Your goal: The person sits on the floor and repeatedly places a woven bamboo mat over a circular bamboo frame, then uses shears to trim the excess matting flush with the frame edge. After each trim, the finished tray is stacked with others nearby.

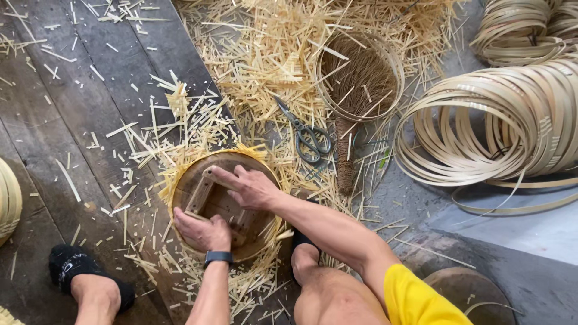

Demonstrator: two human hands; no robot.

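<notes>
Pressing down on the round wooden form [208,201] on the plank floor [72,138], left hand [201,232] grips its near edge; right hand [250,188] lies flat, open. It looks stiff, heavy; thin bamboo strips [186,162] around its rim seem brittle. Scissors [307,135] lie right.

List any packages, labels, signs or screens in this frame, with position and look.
No packages, labels or signs show.
Wrist device: on the left hand's wrist, a dark band with a small dark rectangular face; whether it is a screen cannot be told.
Left sock: lower left, black with a small pale mark, too blurred to describe.
</notes>
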